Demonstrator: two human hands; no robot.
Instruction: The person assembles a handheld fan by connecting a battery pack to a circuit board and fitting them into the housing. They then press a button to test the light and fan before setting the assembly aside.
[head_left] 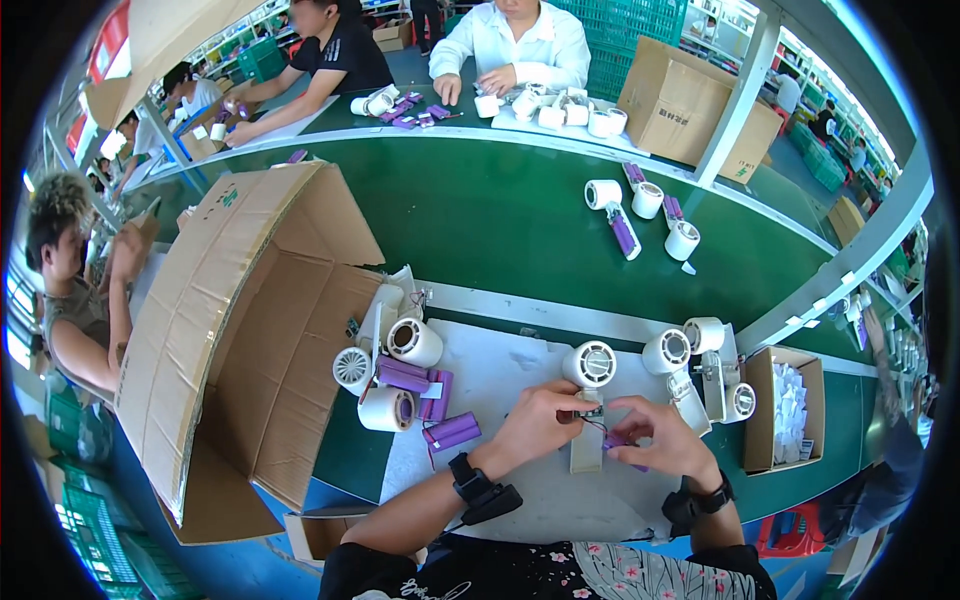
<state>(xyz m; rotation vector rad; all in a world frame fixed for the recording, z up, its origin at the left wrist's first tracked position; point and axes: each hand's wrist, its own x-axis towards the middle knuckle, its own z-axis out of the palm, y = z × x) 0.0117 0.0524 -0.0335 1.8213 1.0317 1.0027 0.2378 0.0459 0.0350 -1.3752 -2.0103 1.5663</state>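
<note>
A white handheld fan lies in front of me, its round head pointing away and its handle open, with thin wires and a small circuit board near the neck. My left hand pinches at this neck from the left; the fingertips partly cover what they grip. In my right hand, thumb and fingers close on a purple battery pack beside the handle. More purple battery packs lie to the left, next to several white fan heads. Other white fan pieces rest on the right.
A large open cardboard box stands at the left. On the right, a small carton holds white pieces. Beyond a metal rail, the green conveyor carries fans with purple batteries. Co-workers sit across it; a metal post rises at right.
</note>
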